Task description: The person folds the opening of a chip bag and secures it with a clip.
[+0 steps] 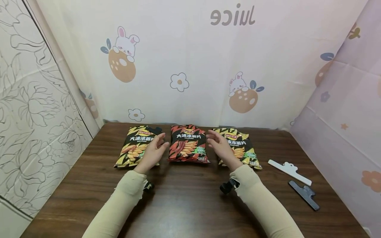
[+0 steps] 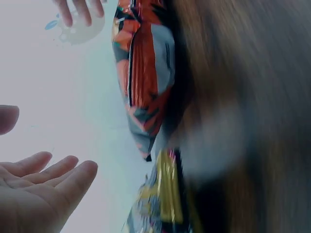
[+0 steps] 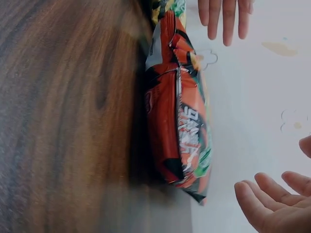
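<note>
Red chip bag [image 1: 188, 145] lies at twelve o'clock on the counter [image 1: 190, 195], left hand [image 1: 154, 151] at its nine, right hand [image 1: 221, 147] at its three, fingers relaxed, empty; seemingly a reach, grasping needs closing inward.

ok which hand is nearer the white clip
Right: the right hand is left of the white clip; the left hand is farther left, past the red chip bag.

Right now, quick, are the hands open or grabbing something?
Left hand: open, holding nothing, on the red bag's left side.
Right hand: open, holding nothing, on its right side.
</note>
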A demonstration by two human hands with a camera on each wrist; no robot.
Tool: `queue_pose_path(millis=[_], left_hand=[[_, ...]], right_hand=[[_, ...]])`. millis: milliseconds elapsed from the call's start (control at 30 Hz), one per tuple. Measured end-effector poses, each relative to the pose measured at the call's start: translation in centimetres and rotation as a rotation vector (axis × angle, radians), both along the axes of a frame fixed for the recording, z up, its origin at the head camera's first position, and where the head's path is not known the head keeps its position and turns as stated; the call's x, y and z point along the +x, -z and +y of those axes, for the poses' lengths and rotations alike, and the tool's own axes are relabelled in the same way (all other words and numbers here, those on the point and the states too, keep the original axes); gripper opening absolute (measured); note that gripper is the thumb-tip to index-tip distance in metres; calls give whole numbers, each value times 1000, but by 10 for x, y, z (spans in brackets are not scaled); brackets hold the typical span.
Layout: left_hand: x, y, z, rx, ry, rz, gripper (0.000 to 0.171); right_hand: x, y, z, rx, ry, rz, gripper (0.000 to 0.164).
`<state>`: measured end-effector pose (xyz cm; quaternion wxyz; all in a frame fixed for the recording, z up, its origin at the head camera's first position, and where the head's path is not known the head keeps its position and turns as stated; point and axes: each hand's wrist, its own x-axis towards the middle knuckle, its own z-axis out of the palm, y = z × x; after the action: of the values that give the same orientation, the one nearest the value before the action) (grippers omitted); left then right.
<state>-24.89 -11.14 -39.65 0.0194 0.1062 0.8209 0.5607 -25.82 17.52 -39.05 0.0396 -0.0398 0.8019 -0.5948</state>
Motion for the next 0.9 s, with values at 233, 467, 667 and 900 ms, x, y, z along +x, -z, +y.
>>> queue_pose_path(millis=[233,467,667,900], left_hand=[[-6,8,18,-13,30,-128,66],[-17,13,29,-32,13,-201,68],[-23,17,35,-29,-17,-242,69],[-33,22,38,52,-33,-339,71]], right_hand=[[-4,10,-1,-95,23,-135,53],[-13,22,-5,-160,37,-219,58],[-19,28,-9,-163,73,-267,59],[-25,36,-11,-137,105,-289,59]])
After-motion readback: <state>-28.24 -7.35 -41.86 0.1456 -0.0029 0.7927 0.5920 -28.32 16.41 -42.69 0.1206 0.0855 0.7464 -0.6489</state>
